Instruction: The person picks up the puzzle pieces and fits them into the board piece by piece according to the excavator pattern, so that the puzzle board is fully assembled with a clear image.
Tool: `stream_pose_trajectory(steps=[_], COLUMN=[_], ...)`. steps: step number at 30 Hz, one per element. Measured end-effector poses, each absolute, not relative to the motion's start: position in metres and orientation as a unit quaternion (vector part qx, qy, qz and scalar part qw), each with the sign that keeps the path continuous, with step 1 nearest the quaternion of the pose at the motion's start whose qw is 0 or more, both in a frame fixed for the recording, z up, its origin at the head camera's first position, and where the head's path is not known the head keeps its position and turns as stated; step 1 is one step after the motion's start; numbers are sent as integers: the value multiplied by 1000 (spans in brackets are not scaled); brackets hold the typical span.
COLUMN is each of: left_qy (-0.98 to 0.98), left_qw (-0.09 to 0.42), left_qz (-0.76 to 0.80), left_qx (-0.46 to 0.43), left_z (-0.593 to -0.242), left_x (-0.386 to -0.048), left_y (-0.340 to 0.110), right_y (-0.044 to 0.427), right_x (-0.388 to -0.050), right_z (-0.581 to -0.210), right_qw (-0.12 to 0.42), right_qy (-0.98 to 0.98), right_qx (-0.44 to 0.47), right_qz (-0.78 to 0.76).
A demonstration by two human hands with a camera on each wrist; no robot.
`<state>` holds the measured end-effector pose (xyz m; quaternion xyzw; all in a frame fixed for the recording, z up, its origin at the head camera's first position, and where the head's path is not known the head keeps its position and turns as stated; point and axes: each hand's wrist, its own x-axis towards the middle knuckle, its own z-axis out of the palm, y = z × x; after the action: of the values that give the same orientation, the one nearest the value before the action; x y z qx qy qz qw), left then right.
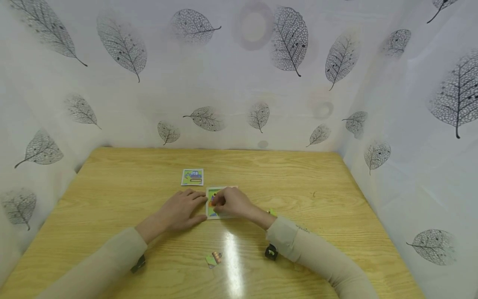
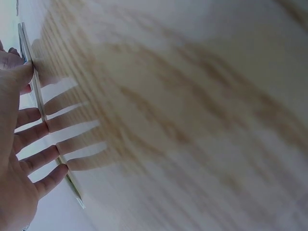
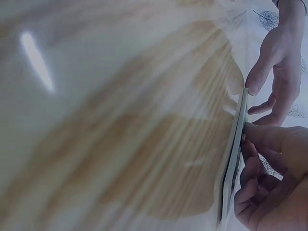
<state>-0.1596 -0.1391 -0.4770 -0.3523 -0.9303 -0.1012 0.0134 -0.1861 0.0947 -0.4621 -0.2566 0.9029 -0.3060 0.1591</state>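
Note:
A small picture puzzle tray point(image 1: 221, 217) with a pale border and a green printed picture lies near the middle of the table. My left hand point(image 1: 183, 211) rests beside it, fingers spread, with thumb and fingertips touching its left edge. Over the tray, my right hand point(image 1: 233, 202) has its fingers curled, thumb and forefinger pinching a small puzzle piece point(image 1: 211, 204) that they largely cover. The right wrist view has the tray's edge point(image 3: 233, 159) side-on, the fingertips low against its top face. Much of the picture is hidden under the right hand.
Behind the tray lies a square picture card point(image 1: 192, 177) with a blue vehicle. Loose puzzle pieces point(image 1: 213, 259) lie at the front, and a yellow-green bit point(image 1: 271, 212) shows behind the right wrist. Leaf-printed curtains point(image 1: 231, 83) enclose the wooden table point(image 1: 298, 187).

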Motion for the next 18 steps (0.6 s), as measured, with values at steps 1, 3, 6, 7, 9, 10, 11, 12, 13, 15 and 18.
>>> stream_pose_trajectory(steps=[1,3,6,7,9,10,11,12,13,15,18], left_qy=[-930,-930,-929,-929,-929,-929,-929,-929,-929,-929,-929], left_qw=[13,13,16,16,17,17,18,18,18,19,21], left_qz=[-102,-103,-104,-105,-106,-106,-106,-105,-105,-103,-102], left_qx=[-352,-352,-354,-354,-354,-354,-354,-354,-354,-354,-354], left_z=[-477,-477,-477,-477,-478,-478,-478,-478,-478,-478,-478], left_x=[-160,-160,-160,-160,-160,-160,-160,-160,-160,-160,-159], left_y=[-139,-139,-139,-139,-139,-139,-139,-139,-139,-138,-138], right_y=[95,96,97,97,98,98,98,98,98,98,99], right_x=[-186,-186,-186,-186,-186,-186,-186,-186,-186,-186,-186], right_z=[-462,-461,-460,-460,-460,-461,-461,-461,-462,-463,-464], right_qw=[158,159,158,159,159,159,159,159,158,157,157], right_qy=[904,904,903,902,901,901,901,901,901,901,900], right_qx=[-260,-266,-274,-275,-278,-279,-279,-279,-279,-278,-276], right_qz=[-301,-294,-291,-292,-293,-292,-293,-293,-292,-293,-298])
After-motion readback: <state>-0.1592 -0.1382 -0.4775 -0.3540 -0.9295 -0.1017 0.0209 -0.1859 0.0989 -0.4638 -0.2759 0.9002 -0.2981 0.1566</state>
